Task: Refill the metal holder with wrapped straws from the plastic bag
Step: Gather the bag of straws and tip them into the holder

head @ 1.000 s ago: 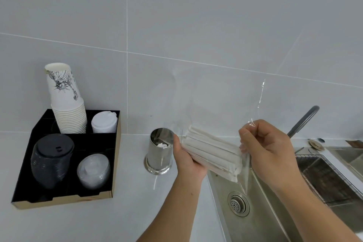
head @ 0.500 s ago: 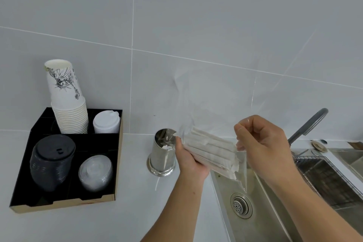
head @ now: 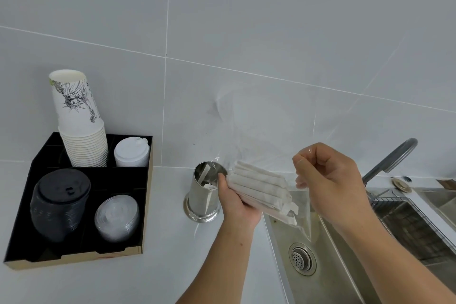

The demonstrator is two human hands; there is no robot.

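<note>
on the white table (head: 153, 279) a black tray (head: 145, 205) holds a stack of paper cups (head: 79, 126), white lids (head: 132, 153), black lids (head: 60, 205) and clear lids (head: 117, 218). right: a steel sink (head: 333, 266) with drain (head: 303, 258), grey faucet (head: 392, 158).

A shiny cylindrical metal holder (head: 202, 195) with a flared round base is standing upright on the white counter, just left of the sink edge; a few white paper-wrapped pieces are showing inside its open top. Just right of it, a bundle of white paper-wrapped straws (head: 261, 187) is lying slanted, its right end lower, inside a clear, crinkled plastic bag (head: 299, 207) whose thin film is rising above the bundle and hanging below it.
</note>
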